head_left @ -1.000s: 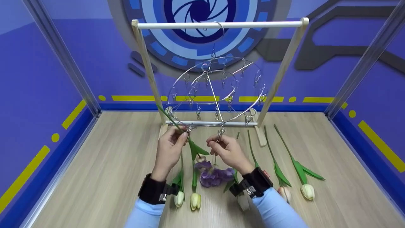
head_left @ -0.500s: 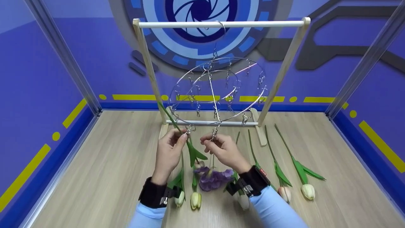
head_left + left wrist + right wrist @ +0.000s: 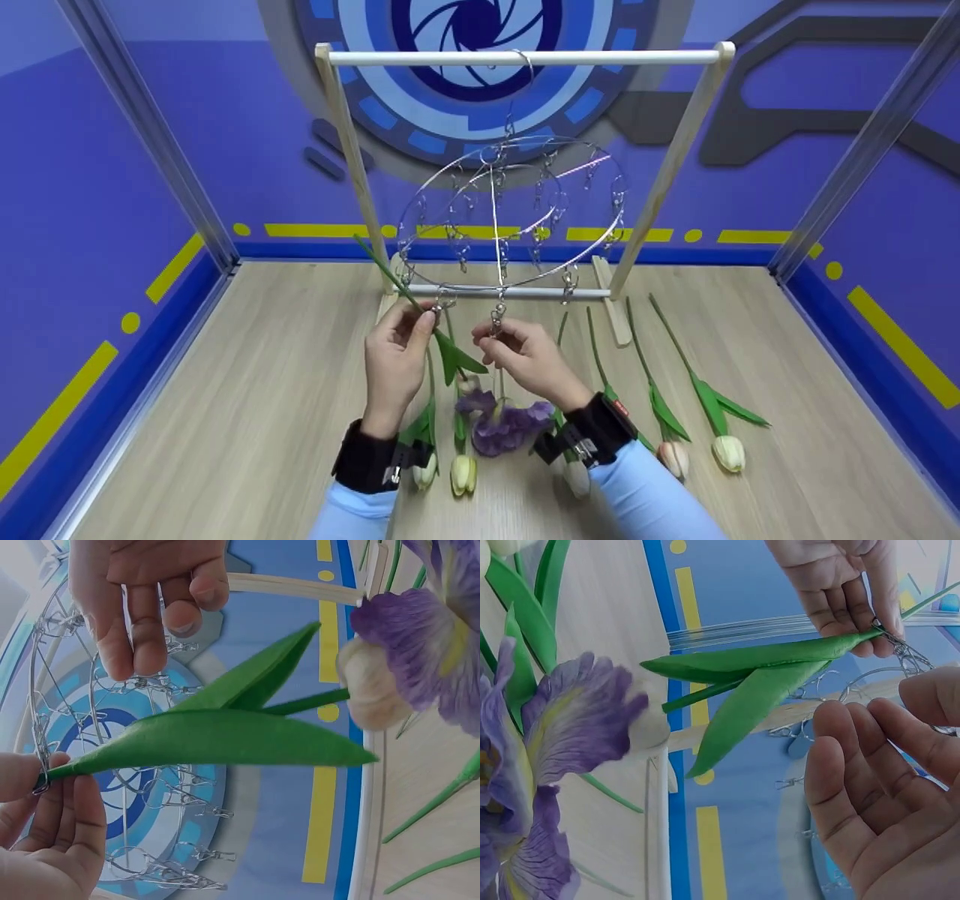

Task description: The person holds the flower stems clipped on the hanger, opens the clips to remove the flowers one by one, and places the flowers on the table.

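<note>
My left hand (image 3: 395,360) pinches the green stem of a pale tulip (image 3: 371,686) together with a metal clip (image 3: 45,774) at the hanger's near edge. The tulip's bloom points down, its leaves (image 3: 247,739) below the fingers. My right hand (image 3: 529,360) holds another clip (image 3: 497,319) between thumb and fingers; its other fingers are loosely bent. From this clip a purple iris (image 3: 510,427) hangs by its stem, head down. Both clips belong to a round wire hanger (image 3: 499,225) with several clips. Fingers partly hide the grip at each clip.
The hanger hooks over the top bar of a wood-framed rack (image 3: 600,58). Several tulips lie on the table (image 3: 262,420): a yellow one (image 3: 463,476) at the middle, a pinkish one (image 3: 673,457) and a white one (image 3: 729,454) at the right. Blue panels (image 3: 97,187) surround it.
The hanger has turned, its near clips shifting left. My right hand has moved left with its clip; my left hand, still on the tulip and clip, has shifted slightly left.
</note>
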The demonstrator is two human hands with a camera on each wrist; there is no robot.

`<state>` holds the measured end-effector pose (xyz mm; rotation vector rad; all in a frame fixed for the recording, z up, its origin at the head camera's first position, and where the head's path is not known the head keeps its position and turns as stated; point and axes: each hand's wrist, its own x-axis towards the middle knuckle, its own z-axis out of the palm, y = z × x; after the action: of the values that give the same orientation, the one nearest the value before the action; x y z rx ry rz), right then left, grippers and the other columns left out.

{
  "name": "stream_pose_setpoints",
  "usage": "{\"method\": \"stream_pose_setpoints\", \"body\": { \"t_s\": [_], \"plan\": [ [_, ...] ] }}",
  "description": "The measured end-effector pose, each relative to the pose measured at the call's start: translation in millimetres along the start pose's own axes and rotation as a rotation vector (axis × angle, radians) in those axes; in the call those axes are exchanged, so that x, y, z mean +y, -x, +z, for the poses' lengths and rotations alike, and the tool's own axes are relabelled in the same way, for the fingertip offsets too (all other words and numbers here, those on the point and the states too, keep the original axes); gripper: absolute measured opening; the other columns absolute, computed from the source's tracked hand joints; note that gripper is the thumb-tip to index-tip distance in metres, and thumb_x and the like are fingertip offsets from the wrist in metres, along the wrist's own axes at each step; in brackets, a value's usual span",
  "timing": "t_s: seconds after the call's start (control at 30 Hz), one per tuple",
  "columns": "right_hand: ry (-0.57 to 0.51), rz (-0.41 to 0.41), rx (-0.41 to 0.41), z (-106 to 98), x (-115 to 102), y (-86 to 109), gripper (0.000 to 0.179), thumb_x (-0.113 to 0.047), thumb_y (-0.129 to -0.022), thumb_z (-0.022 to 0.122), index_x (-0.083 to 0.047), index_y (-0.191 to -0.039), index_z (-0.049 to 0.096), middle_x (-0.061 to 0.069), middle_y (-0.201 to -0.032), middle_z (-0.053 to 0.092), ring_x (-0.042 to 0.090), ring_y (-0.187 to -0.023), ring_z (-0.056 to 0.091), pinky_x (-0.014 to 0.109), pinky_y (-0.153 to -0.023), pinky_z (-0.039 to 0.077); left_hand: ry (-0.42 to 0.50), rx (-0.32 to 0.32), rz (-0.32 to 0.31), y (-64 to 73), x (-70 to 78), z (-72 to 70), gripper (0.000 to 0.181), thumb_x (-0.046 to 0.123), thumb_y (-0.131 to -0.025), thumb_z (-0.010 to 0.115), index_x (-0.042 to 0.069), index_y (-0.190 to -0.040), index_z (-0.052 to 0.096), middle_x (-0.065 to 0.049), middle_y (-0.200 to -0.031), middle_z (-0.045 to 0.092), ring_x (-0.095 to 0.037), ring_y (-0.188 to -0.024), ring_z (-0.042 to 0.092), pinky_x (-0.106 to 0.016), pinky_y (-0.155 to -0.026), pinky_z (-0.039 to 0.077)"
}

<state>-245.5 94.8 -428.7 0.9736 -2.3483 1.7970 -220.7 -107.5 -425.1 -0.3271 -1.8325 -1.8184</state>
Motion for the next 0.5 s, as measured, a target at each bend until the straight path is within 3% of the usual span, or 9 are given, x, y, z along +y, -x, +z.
{"method": "stream_pose_setpoints", "body": {
  "t_s": [0.23, 0.5],
  "plan": [
    [-0.004, -0.004, -0.003, 1.9, -0.2, -1.0, 0.019, -0.003, -0.102, 0.058, 0.008, -0.113, 0.070, 0.021, -0.102, 0.072, 0.022, -0.078, 0.070, 0.025, -0.071, 0.056, -0.020, 0.042, 0.021, -2.6, 5.8, -4.5, 0.018, 0.001, -0.101, 0.063, -0.010, -0.115, 0.069, -0.020, -0.102, 0.071, -0.019, -0.089, 0.068, -0.024, -0.081, 0.055],
    [-0.002, 0.004, -0.017, 5.3, -2.0, -0.7, 0.020, -0.005, -0.103, 0.058, 0.008, -0.113, 0.070, 0.020, -0.102, 0.072, 0.022, -0.078, 0.069, 0.025, -0.072, 0.056, -0.017, 0.040, -0.029, -0.2, 5.1, -9.0, 0.019, 0.002, -0.102, 0.062, -0.009, -0.117, 0.068, -0.020, -0.099, 0.070, -0.018, -0.085, 0.068, -0.023, -0.079, 0.056]
  ]
}}
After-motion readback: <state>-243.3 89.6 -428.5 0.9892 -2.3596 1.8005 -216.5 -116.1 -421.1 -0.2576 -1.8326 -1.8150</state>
